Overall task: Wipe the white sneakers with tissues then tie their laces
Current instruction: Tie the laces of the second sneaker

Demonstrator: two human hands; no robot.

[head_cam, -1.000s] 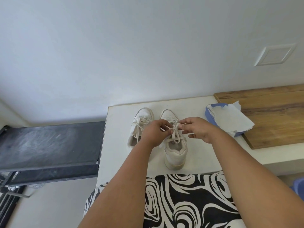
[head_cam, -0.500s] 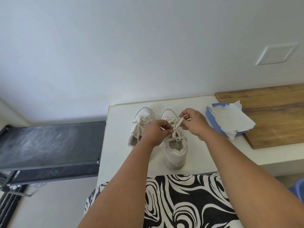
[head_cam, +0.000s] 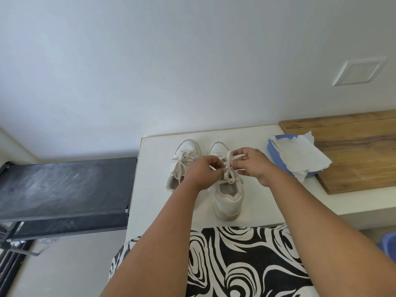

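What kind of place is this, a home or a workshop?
Probably a home, though this is uncertain: plain white wall with a switch plate, white counter bearing a wooden board, and a dusty black shelf alongside.

A plain pale wall [head_cam: 171,61] rises beyond the fingers, carrying a white square plate [head_cam: 360,70] high to their right. A white counter [head_cam: 154,168] lies under them, a wooden board [head_cam: 353,151] to their right and a dusty black shelf [head_cam: 64,185] to their left.
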